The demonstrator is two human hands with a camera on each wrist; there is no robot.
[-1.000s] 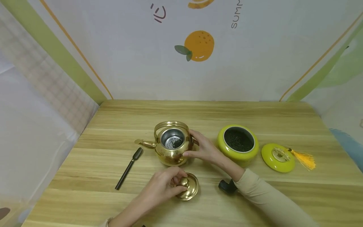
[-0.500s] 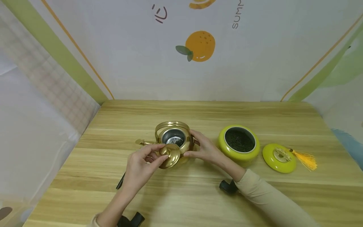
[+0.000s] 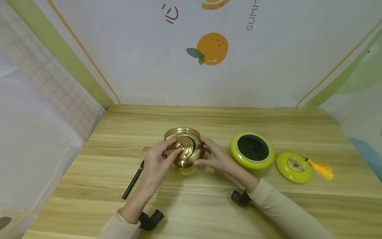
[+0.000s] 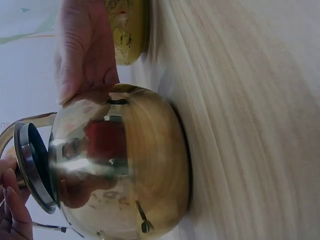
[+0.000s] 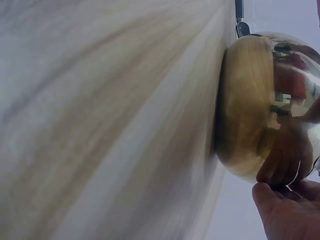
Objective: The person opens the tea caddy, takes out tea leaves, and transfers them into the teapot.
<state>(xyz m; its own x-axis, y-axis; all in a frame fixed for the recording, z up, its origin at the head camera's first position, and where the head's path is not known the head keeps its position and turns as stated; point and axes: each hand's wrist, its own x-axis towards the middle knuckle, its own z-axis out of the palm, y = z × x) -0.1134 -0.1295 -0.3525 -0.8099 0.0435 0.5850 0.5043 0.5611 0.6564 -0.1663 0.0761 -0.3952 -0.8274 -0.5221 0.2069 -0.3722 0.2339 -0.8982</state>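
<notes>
In the head view my left hand (image 3: 157, 162) pinches the knob of a round gold lid (image 3: 187, 148) over the mouth of a gold teapot (image 3: 186, 163). The left wrist view shows the lid (image 4: 31, 167) tilted, with a dark gap between its rim and the pot. My right hand (image 3: 219, 157) holds the pot's right side, thumb at the front and fingers behind. In the right wrist view the fingertips of the right hand (image 5: 290, 212) meet the shiny pot wall (image 5: 247, 110). The lid and left hand cover the strainer and part of the spout.
Right of the pot stands an open yellow-green jar (image 3: 238, 157) of dark tea leaves. Beside it lies its lid (image 3: 293, 176) with an orange tassel (image 3: 322, 169). A dark tea scoop (image 3: 132, 182) lies left, its head behind my hand. Black wrist mounts (image 3: 152, 220) show under the sleeves.
My left hand has lifted the gold lid from the table in front of the pot and brought it up over the pot's mouth. The right hand has stayed on the pot.
</notes>
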